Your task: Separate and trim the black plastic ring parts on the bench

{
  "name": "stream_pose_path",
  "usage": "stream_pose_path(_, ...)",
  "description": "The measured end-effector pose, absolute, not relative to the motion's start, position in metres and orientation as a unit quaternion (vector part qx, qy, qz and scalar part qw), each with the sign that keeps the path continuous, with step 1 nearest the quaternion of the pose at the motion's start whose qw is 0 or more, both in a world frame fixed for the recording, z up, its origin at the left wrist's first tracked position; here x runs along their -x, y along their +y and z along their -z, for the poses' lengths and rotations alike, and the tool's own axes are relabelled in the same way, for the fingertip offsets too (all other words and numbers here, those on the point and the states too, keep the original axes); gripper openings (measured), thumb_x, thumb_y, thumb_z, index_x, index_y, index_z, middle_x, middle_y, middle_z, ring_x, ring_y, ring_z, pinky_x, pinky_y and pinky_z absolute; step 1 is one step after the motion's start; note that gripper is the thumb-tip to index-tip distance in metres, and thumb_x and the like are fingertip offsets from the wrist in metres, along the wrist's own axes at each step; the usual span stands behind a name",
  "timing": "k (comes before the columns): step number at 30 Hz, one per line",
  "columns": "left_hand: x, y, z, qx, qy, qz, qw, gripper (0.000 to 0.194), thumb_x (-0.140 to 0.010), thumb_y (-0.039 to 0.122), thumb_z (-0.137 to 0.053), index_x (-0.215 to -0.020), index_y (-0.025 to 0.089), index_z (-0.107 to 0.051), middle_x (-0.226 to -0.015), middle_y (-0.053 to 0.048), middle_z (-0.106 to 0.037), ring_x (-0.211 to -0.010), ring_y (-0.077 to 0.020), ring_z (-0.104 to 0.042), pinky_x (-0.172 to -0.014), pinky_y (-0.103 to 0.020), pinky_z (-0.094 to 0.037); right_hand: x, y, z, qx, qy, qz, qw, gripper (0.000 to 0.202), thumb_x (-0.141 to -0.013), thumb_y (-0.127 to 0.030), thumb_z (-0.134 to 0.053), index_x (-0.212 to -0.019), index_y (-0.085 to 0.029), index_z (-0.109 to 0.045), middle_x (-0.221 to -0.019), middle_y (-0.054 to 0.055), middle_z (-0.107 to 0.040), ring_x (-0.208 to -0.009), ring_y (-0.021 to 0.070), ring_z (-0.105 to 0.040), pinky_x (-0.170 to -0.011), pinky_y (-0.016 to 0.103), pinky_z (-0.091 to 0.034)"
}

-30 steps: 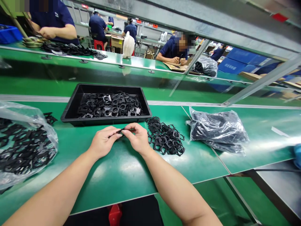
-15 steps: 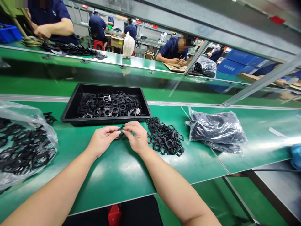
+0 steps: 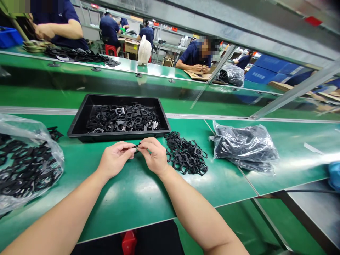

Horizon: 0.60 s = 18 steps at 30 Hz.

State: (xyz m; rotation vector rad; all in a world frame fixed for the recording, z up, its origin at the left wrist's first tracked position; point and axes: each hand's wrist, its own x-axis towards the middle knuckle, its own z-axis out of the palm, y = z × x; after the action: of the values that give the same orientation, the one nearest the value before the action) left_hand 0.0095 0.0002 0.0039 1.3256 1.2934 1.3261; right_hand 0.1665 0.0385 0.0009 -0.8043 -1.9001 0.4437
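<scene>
Between my two hands is a small black plastic part (image 3: 136, 146), mostly covered by the fingers. My left hand (image 3: 115, 158) pinches its left end with thumb and forefinger. The right end is pinched by my right hand (image 3: 154, 154). Just beyond the hands stands a black tray (image 3: 77, 122), with many flat black parts with round holes (image 3: 130, 118) in it, a few showing metallic pieces. Right of my right hand lies a loose pile of black rings (image 3: 188, 154) on the green table (image 3: 127, 202).
An open clear plastic bag (image 3: 57, 154) of black parts lies at the left. Sealed bags of black parts (image 3: 244, 145) are on the right. A metal post (image 3: 292, 88) slants over the right side. Co-workers (image 3: 195, 56) sit across the line, beside a white figure-like object (image 3: 145, 50).
Both hands stay nearly in place, fingers shifting slightly around the black part, which now lies a little flatter between them. Across the line, a co-worker's hands have moved slightly.
</scene>
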Motion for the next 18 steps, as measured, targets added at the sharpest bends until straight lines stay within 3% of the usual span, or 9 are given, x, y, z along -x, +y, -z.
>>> stream_pose_path(8,-0.0034,-0.0007,0.0037,-0.644,0.515,-0.482,0.296,0.020,-0.078,0.032,-0.062,-0.091,0.019,-0.070,-0.085,-0.005,-0.064,-0.072,-0.0148,-0.062,-0.067,-0.027,-0.053,-0.1651,0.0363,-0.0003,0.371,-0.732,-0.280,0.498,0.009,-0.081,-0.028,-0.059,-0.077,-0.020,-0.059,-0.074,0.001,-0.061,-0.069,0.0125,-0.057,-0.067,0.026,-0.049)
stream_pose_path(12,-0.0039,0.0002,0.0035,-0.624,0.519,-0.476,0.339,0.023,-0.080,0.035,-0.060,-0.090,0.018,-0.069,-0.085,-0.005,-0.063,-0.069,-0.0145,-0.062,-0.063,-0.027,-0.053,-0.1631,0.0366,0.0035,0.400,-0.689,-0.344,0.497,0.017,-0.081,-0.031,-0.059,-0.093,-0.019,-0.061,-0.077,0.001,-0.063,-0.069,0.0120,-0.058,-0.068,0.025,-0.049)
stream_pose_path(14,-0.0049,0.0009,0.0041,-0.590,0.527,-0.493,0.362,0.024,-0.080,0.036,-0.060,-0.090,0.016,-0.068,-0.085,-0.004,-0.062,-0.065,-0.0136,-0.062,-0.061,-0.027,-0.054,-0.1627,0.0386,0.0036,0.418,-0.665,-0.364,0.501,0.019,-0.083,-0.034,-0.056,-0.092,-0.019,-0.063,-0.084,0.003,-0.065,-0.074,0.0127,-0.059,-0.069,0.025,-0.050)
stream_pose_path(18,-0.0045,0.0022,0.0062,-0.630,0.537,-0.504,0.247,0.017,-0.079,0.031,-0.062,-0.085,0.019,-0.071,-0.086,-0.004,-0.063,-0.075,-0.0148,-0.061,-0.070,-0.028,-0.052,-0.1624,0.0440,0.0012,0.446,-0.536,-0.550,0.460,0.031,-0.076,-0.046,-0.061,-0.086,-0.016,-0.062,-0.070,0.001,-0.062,-0.056,0.0105,-0.056,-0.050,0.023,-0.048)
